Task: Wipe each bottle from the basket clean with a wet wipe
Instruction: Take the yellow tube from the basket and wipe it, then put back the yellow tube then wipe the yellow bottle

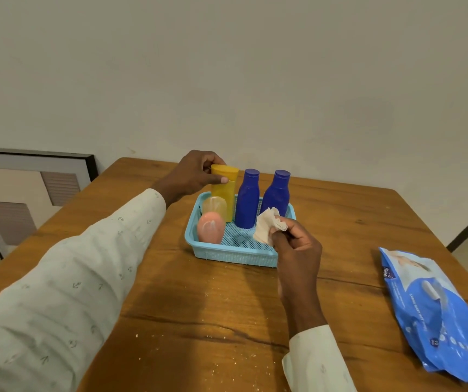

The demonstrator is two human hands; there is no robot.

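A light blue mesh basket (pixel 228 254) sits near the middle of the wooden bench (pixel 199 306), and five bottles stand in it. The left hand (pixel 196 174) reaches over the basket's far left corner and is clamped on the cap end of the yellow bottle (pixel 225 190), thumb in front and fingers curled behind; the bottle is upright with its base down among the others, though whether it rests on the basket floor is hard to tell from this angle. Just in front of it stand a pale translucent bottle (pixel 215 206) and, nearer still, a pink bottle (pixel 210 227). To the right, two dark blue bottles stand side by side — the left blue bottle (pixel 247 198) and the right blue bottle (pixel 277 193). The right hand (pixel 298 244) hovers over the basket's near right corner, fingers pinched shut on a crumpled wet wipe (pixel 266 224), which partly hides the base of the right blue bottle. Well apart at the bench's right edge lies a blue wipe pack (pixel 436 312), flat on the wood. Both arms wear pale patterned sleeves (pixel 71 278).
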